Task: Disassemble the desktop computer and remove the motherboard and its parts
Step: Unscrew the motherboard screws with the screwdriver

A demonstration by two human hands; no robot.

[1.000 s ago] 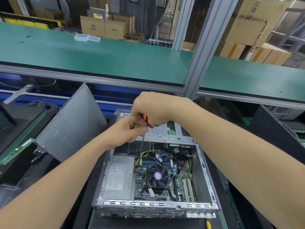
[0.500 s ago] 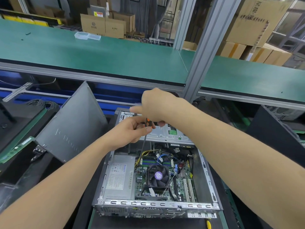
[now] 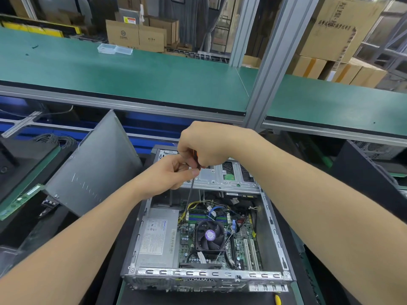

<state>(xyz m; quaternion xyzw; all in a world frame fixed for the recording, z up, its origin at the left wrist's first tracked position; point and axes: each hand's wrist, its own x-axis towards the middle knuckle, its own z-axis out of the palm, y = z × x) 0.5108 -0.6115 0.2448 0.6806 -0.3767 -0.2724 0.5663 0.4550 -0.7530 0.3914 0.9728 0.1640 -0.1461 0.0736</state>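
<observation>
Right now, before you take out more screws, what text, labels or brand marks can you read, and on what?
Nothing here reads with certainty.
Power supply label: print too small to read.
Fan sticker: purple, print blurred.
Side panel: raised letters, too faint to read.
Big carton: dark characters, blurred.
Warning sticker on a far box: too small to read.

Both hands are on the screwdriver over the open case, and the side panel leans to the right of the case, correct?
No: the head view shows the side panel leaning to the left of the case, not the right. The left hand and right hand are on the screwdriver over it.
</observation>
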